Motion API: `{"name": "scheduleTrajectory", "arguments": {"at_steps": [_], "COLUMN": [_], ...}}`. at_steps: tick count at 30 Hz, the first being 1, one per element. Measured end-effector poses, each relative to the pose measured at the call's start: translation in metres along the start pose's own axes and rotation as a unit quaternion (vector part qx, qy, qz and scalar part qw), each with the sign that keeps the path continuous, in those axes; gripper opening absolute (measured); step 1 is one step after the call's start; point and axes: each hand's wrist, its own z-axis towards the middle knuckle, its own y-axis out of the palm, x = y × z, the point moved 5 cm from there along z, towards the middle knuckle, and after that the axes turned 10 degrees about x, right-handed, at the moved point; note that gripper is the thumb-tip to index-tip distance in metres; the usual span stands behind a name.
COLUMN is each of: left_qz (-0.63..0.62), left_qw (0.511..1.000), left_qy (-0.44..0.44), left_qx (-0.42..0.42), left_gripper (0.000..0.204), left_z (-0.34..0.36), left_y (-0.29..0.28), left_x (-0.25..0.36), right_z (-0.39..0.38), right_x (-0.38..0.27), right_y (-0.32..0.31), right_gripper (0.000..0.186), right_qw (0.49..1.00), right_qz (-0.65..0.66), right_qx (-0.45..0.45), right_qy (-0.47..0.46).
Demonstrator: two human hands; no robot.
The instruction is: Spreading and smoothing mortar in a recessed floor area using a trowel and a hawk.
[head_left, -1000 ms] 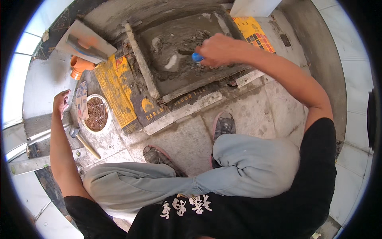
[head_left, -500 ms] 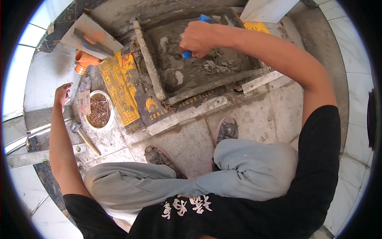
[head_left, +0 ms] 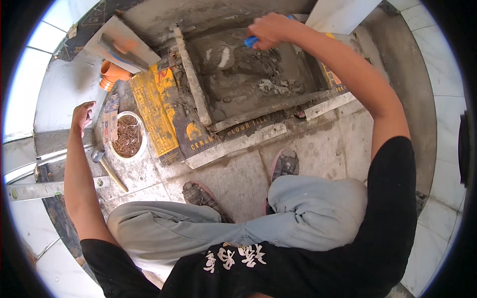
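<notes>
My right hand (head_left: 268, 31) is closed around a blue handle (head_left: 251, 41) above the far side of a wooden-framed bed of wet grey mortar (head_left: 238, 94). The working end of this blue-handled tool is hidden. Lumps of mortar (head_left: 278, 87) lie on the smoother surface below, and a whitish patch shows nearer the left. Off to the left, my left hand (head_left: 83, 118) is held out by the low wall, its fingers loosely bent and apart, with nothing visible in them. Nearest to it is a white bucket (head_left: 144, 144) of thin brownish pieces.
A hammer (head_left: 109, 171) and a spirit level (head_left: 37, 191) lie at the left. Behind the bucket are an orange pipe fitting (head_left: 113, 73) and a float (head_left: 119, 53) on a leaning tile. Flattened cardboard (head_left: 154, 109) borders the frame. A white panel (head_left: 343, 15) stands at the back right.
My right hand has moved right and away from me over the mortar with the blue-handled tool. The left hand has hardly moved; the whole view has shifted slightly.
</notes>
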Motion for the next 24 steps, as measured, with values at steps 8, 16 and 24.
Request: {"name": "scheduleTrajectory", "arguments": {"at_steps": [8,16,24], "left_qz": [-0.004,0.01,0.011], "left_qw": [1.0,0.999,0.999], "left_qy": [-0.011,0.033,0.048], "left_qx": [0.021,-0.024,-0.019], "left_gripper": [0.033,0.034,0.033], "left_z": [0.017,0.03,0.024], "left_y": [-0.016,0.001,0.014], "left_x": [-0.028,0.008,0.019], "right_z": [-0.106,-0.108,-0.089], "right_x": [0.004,-0.028,-0.038], "right_y": [0.003,0.035,0.087], "right_gripper": [0.036,0.048,0.047], "right_qw": [0.992,0.964,0.978], "right_qz": [0.089,0.225,0.17], "right_qx": [-0.052,-0.125,-0.106], "right_qy": [0.076,0.066,-0.066]}}
